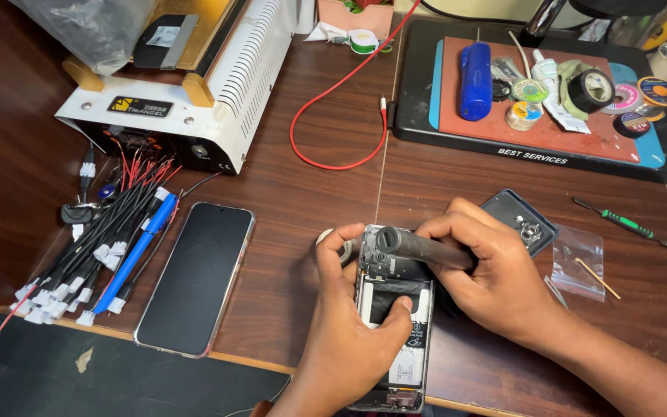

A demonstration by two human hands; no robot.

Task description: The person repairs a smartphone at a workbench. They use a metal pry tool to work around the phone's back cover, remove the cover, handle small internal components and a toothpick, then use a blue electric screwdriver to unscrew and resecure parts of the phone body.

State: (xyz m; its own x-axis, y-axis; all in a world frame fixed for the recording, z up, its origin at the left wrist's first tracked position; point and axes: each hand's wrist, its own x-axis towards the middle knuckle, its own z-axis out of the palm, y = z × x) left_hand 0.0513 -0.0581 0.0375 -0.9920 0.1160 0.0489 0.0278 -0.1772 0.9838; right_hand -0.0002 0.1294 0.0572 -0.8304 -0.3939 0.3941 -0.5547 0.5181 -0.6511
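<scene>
An opened phone (397, 340) with its back removed lies near the table's front edge, battery and circuit board showing. My left hand (345, 332) grips it from the left, thumb pressed on the battery area. A thick grey cylindrical electric screwdriver (418, 249) is held in my right hand (496, 274), lying nearly flat over the phone's upper end, its round end pointing left. The tool's tip is hidden.
A second phone (194, 276), screen dark, lies left. Further left sits a bundle of black wires (94, 247) with a blue pen. A white machine (194, 85) stands behind. A red cable (333, 108), a black mat (550, 147) with tapes and a blue tool, a dark back cover (520, 220), a plastic bag (578, 262) and a green screwdriver (627, 225) lie right.
</scene>
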